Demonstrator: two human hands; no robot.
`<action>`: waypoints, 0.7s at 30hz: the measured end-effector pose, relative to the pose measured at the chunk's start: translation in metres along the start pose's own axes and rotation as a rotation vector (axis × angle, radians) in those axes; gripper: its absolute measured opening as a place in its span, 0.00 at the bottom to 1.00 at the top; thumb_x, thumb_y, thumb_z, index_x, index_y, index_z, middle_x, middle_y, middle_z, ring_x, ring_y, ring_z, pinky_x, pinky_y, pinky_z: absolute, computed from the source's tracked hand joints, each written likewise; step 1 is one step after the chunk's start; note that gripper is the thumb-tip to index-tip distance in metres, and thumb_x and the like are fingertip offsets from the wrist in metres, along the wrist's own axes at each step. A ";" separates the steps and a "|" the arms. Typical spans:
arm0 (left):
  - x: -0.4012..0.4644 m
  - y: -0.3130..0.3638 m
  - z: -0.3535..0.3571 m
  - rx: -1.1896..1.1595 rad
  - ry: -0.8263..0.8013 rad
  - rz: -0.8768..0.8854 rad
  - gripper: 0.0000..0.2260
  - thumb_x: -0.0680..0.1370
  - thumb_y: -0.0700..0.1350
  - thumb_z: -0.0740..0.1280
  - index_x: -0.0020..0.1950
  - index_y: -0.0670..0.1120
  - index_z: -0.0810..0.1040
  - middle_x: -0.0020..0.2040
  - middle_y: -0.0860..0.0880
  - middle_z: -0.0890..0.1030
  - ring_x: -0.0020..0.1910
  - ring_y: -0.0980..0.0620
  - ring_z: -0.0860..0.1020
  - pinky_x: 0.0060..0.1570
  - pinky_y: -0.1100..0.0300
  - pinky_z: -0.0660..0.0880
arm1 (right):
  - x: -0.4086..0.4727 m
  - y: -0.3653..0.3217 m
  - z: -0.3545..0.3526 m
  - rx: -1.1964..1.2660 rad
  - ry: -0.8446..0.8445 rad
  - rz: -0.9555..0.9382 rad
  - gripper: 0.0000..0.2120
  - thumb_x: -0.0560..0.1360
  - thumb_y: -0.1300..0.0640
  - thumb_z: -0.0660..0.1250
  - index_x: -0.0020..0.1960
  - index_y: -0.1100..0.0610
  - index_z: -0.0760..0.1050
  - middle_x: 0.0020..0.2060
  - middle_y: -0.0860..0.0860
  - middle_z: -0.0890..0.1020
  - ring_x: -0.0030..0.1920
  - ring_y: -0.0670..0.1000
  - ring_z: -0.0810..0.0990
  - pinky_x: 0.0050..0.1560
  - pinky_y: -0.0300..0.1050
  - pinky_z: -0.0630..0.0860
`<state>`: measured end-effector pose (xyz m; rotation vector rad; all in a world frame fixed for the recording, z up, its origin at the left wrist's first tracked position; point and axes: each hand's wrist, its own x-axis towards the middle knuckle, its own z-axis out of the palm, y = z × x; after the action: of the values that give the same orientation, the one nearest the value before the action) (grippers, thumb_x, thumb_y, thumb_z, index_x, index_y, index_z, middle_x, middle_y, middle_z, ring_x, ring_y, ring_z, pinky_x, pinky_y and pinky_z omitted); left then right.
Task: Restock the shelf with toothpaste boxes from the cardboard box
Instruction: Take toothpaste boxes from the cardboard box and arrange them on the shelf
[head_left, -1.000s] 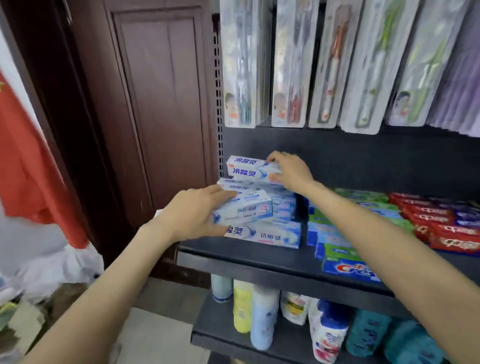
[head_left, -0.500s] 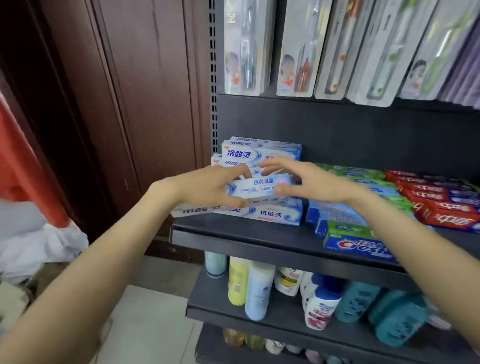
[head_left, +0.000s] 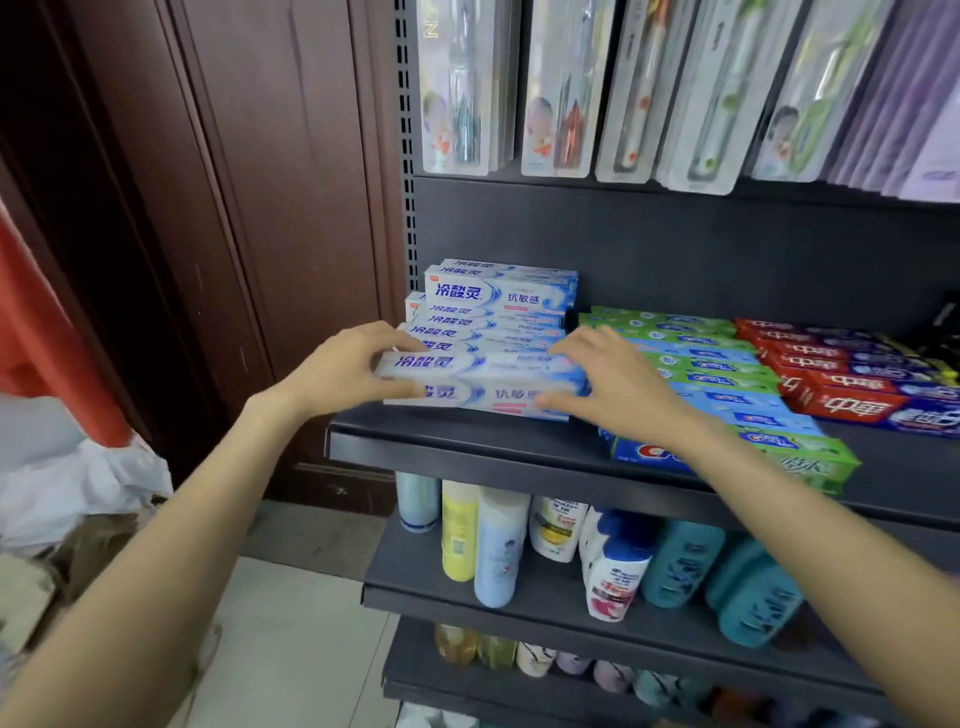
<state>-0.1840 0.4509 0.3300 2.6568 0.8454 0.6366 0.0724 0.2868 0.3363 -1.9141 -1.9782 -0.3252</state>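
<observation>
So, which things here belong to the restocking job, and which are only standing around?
Belong to the job:
- white-blue toothpaste boxes, stacked at the shelf's left end
- front box, gripped by left hand and touched by right hand
- shelf

Only standing around:
- green and blue toothpaste boxes
- red toothpaste boxes
- toothbrush packs
- bottles below

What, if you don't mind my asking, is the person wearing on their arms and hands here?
Nothing that shows. Both forearms are bare up to the frame's edge, with no sleeve in view. The left hand and the right hand have no gloves, and no ring, watch or bracelet is visible on the fingers or wrists.
</observation>
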 end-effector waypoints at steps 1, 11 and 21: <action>-0.003 -0.004 0.005 0.048 0.029 0.026 0.27 0.63 0.67 0.67 0.58 0.56 0.78 0.54 0.55 0.74 0.55 0.53 0.73 0.57 0.52 0.71 | -0.002 -0.003 0.008 -0.139 0.051 -0.080 0.26 0.70 0.39 0.68 0.58 0.56 0.77 0.55 0.53 0.76 0.55 0.56 0.72 0.54 0.49 0.70; -0.035 0.036 0.037 0.107 0.409 0.264 0.12 0.74 0.51 0.64 0.54 0.48 0.80 0.49 0.54 0.81 0.49 0.53 0.77 0.51 0.58 0.72 | -0.037 -0.034 0.028 -0.191 0.374 -0.206 0.09 0.74 0.57 0.65 0.53 0.57 0.78 0.48 0.53 0.80 0.48 0.57 0.77 0.45 0.50 0.73; -0.090 0.161 0.136 -0.068 0.224 0.451 0.11 0.77 0.51 0.61 0.45 0.49 0.81 0.31 0.55 0.80 0.30 0.57 0.78 0.30 0.61 0.73 | -0.211 -0.009 0.035 -0.040 0.226 -0.060 0.08 0.75 0.57 0.63 0.47 0.55 0.81 0.33 0.48 0.81 0.34 0.50 0.80 0.32 0.44 0.77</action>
<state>-0.1066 0.2520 0.2455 2.7626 0.2575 1.0620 0.0620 0.1086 0.2179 -1.7572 -1.8945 -0.5749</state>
